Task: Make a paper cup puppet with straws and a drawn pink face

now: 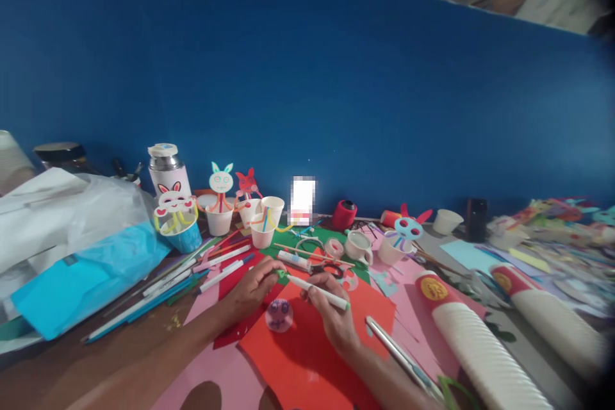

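Note:
My right hand [331,311] is closed around a white marker [319,291] with a green end. The marker points left, its tip at or very near a small green piece [281,275]. That piece is pinched in the fingers of my left hand [254,285]; whether it is paper or a cap is too small to tell. Below the hands, a pale round cutout [279,316] with a drawn purple face lies on a red paper sheet [312,359]. Just beyond my fingers is a glue tube [294,260].
Paper cups with rabbit figures [221,218] stand along the blue wall. Several markers [221,272] lie to the left, near a blue packet [91,278]. Stacked paper cups [475,346] and a long white-handled tool [398,349] lie right. A ceramic mug [358,245] stands behind.

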{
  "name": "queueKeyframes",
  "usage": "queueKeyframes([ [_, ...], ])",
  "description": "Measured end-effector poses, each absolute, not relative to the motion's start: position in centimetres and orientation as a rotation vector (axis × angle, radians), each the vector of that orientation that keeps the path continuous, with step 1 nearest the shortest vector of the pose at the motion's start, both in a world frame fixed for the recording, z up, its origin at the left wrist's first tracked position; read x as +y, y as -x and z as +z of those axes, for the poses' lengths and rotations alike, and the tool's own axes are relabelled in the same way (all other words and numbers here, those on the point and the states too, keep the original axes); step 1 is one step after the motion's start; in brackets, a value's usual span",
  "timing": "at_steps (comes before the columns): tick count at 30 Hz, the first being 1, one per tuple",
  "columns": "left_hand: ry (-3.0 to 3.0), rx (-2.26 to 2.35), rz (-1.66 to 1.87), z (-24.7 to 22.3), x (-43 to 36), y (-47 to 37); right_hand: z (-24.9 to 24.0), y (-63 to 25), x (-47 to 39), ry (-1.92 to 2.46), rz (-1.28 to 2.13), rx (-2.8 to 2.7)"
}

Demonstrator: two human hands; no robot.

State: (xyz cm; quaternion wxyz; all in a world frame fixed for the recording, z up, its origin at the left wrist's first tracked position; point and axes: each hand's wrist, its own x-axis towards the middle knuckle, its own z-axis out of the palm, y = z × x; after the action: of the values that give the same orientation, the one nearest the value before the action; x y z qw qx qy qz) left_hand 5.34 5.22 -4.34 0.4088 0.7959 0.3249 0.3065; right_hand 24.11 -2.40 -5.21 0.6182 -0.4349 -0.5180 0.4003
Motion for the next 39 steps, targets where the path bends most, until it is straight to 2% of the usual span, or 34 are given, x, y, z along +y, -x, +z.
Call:
queueKeyframes([
  [29,-2.163,0.714,0.654,-3.3,3.9,-5.5,-5.6,-23.8,-2.9,1.044,0.962,-1.315],
  [39,-1.954,0.788,0.665,-3.4,4.2,-5.4,-5.6,-23.8,-3.1,1.067,0.906,-1.344],
])
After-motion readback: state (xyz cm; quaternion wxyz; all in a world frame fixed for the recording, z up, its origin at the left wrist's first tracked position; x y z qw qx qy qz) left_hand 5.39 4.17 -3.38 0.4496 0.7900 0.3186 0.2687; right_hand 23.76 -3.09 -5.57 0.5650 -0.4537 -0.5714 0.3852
